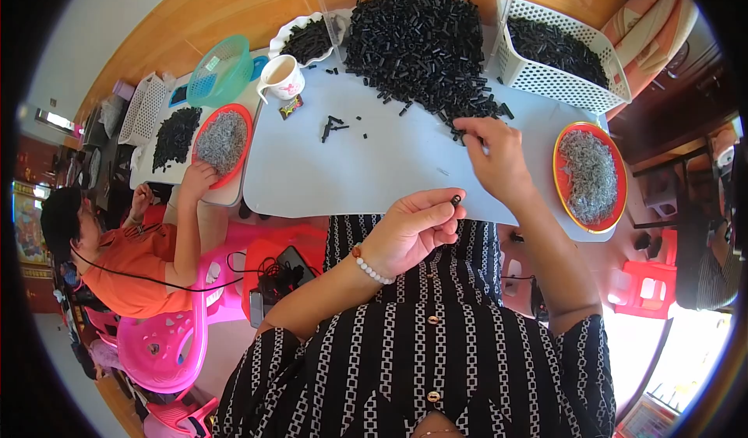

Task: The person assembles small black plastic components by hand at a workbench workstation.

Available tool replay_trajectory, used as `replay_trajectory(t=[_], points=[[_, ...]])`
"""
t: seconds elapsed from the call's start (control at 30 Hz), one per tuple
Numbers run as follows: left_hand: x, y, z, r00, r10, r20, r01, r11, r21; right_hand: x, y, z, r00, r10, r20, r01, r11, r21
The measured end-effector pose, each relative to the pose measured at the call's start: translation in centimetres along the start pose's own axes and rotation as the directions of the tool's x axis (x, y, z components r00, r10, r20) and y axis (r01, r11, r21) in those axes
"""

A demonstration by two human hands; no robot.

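Note:
Between thumb and index finger, my left hand [417, 232] pinches a small black tube [456, 200], its open round end facing up, over the near table edge. My right hand [499, 156] is at the near edge of a large heap of short black tubes [417, 41]. Its thumb and index finger close around a small black tube there, partly hidden by the fingers. Right of that hand stands a red plate with a yellow rim [558, 175], filled with small clear-grey pieces [590, 175] too fine to name.
A white perforated basket [565, 80] of black pieces stands back right. Back left are a scalloped white dish [276, 42], a mug [282, 78] and a small packet [291, 108]. Several loose tubes [333, 126] lie mid-table. A co-worker [132, 270] reaches into another red plate [248, 138].

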State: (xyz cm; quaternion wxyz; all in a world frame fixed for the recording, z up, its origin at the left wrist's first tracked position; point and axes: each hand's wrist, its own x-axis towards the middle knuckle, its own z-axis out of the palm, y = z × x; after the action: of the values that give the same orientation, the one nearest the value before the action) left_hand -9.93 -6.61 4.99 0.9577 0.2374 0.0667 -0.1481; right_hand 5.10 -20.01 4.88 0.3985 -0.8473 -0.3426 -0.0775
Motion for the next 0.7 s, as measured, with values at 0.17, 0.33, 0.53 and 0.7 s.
replay_trajectory(t=[0.17,0.33,0.53,0.7], points=[[0.0,-0.5,0.0,1.000,0.010,-0.022,-0.010,1.000,0.014,-2.4,-4.7,-4.5,0.943,0.218,0.251,-0.328,0.730,0.600],[0.3,-1.0,0.3,1.000,0.010,0.014,-0.010,1.000,-0.022,-4.3,-6.1,-5.8,0.986,0.075,0.152,-0.156,0.750,0.643],[0.0,-1.4,0.5,1.000,0.017,0.004,-0.017,1.000,0.013,-5.0,-6.7,-6.3,0.991,0.041,0.128,-0.103,0.842,0.530],[-0.3,-1.6,0.9,0.999,0.043,-0.018,-0.042,0.999,0.034,-5.0,-7.4,-7.0,0.996,-0.053,0.076,0.028,0.953,0.302]])
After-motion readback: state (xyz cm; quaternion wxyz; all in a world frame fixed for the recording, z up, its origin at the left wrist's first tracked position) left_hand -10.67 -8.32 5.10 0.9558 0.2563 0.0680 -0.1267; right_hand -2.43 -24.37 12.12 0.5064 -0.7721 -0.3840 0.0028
